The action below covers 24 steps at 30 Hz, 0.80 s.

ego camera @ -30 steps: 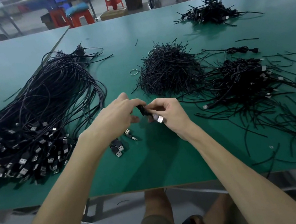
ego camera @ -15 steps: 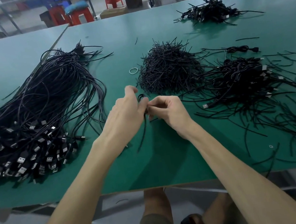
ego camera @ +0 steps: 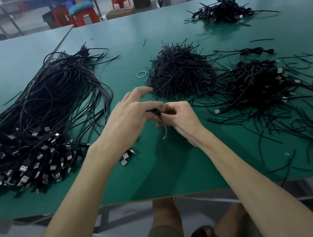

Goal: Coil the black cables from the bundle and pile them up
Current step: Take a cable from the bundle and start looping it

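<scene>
A big bundle of long black cables (ego camera: pixel 35 125) with USB plugs lies on the left of the green table (ego camera: pixel 181 176). Over the table's middle both hands meet on one small black coiled cable (ego camera: pixel 155 112). My left hand (ego camera: pixel 129 120) holds the coil with thumb and lower fingers, its index finger lifted. My right hand (ego camera: pixel 180 118) pinches the coil from the right, and a short cable end (ego camera: pixel 165 131) hangs below it. A pile of coiled cables (ego camera: pixel 256 82) lies to the right.
A heap of short black ties (ego camera: pixel 179 71) sits just beyond the hands, with a rubber band (ego camera: pixel 141 74) beside it. Another cable pile (ego camera: pixel 221 12) lies far right at the back. Loose ties (ego camera: pixel 308 135) litter the right side. Two loose USB plugs (ego camera: pixel 126 157) lie under my left wrist.
The long cable tail hanging below the hands has shortened to a small stub. My left hand's index finger has lifted away from the coil.
</scene>
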Tool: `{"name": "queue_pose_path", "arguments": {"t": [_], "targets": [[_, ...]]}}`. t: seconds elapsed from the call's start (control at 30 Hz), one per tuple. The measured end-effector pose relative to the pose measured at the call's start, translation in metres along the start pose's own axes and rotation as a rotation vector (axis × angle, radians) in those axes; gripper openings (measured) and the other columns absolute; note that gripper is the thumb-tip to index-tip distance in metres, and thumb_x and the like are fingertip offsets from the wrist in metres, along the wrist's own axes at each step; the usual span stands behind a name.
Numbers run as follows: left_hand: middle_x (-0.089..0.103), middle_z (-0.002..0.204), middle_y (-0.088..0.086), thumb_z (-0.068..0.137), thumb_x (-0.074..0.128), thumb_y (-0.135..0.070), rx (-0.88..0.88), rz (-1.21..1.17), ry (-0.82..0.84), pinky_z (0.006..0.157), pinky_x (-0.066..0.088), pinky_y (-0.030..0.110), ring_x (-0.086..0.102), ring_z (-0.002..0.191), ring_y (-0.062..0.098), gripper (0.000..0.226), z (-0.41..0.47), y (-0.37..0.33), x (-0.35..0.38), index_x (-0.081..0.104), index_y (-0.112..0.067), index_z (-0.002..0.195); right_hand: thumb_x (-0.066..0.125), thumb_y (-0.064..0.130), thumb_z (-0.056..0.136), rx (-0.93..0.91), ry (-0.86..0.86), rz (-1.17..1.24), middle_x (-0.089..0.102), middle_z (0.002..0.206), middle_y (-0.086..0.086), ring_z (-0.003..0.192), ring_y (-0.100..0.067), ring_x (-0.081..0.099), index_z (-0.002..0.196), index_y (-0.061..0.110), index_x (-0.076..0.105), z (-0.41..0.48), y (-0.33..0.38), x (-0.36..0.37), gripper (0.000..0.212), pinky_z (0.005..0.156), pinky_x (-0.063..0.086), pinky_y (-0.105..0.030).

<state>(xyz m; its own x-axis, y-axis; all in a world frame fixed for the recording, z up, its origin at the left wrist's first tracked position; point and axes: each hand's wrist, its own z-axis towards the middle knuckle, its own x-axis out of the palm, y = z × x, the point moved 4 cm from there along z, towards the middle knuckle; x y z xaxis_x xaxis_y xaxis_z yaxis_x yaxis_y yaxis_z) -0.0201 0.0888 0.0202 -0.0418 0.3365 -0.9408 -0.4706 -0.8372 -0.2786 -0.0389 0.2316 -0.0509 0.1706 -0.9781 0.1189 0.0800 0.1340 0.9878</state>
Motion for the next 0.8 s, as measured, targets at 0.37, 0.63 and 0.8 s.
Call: {"name": "queue_pose_path", "arguments": {"t": [0.37,0.63,0.8], "targets": [[0.055,0.091,0.002,0.105,0.048,-0.036,-0.077,0.206,-0.142,0.069,0.033,0.032,0.055,0.083,0.026,0.022,0.010,-0.010,0.012,0.065,-0.023,0.111,0.073,-0.005,0.086,-0.010,0.002,-0.108,0.069,0.070,-0.008,0.061,-0.016,0.064,0.086,-0.004,0.072,0.005,-0.007,-0.001,0.001,0.069,0.055,-0.028],[0.054,0.080,0.004,0.105,0.042,-0.052,-0.410,0.103,-0.077,0.064,0.037,0.040,0.060,0.079,0.036,0.044,0.020,-0.006,0.017,0.052,-0.010,0.110,0.072,-0.001,0.088,-0.058,-0.032,-0.150,0.072,0.076,-0.016,0.066,-0.017,0.066,0.089,0.000,0.072,0.006,-0.010,-0.004,0.001,0.070,0.054,-0.034],[0.066,0.087,0.005,0.104,0.045,-0.049,-0.478,-0.189,-0.043,0.066,0.050,0.039,0.064,0.076,0.025,0.039,0.023,0.003,0.024,0.056,-0.013,0.111,0.070,0.001,0.091,-0.071,-0.070,-0.101,0.073,0.070,0.003,0.061,-0.005,0.064,0.095,-0.003,0.073,0.007,-0.012,-0.008,0.006,0.061,0.050,-0.017]]}}
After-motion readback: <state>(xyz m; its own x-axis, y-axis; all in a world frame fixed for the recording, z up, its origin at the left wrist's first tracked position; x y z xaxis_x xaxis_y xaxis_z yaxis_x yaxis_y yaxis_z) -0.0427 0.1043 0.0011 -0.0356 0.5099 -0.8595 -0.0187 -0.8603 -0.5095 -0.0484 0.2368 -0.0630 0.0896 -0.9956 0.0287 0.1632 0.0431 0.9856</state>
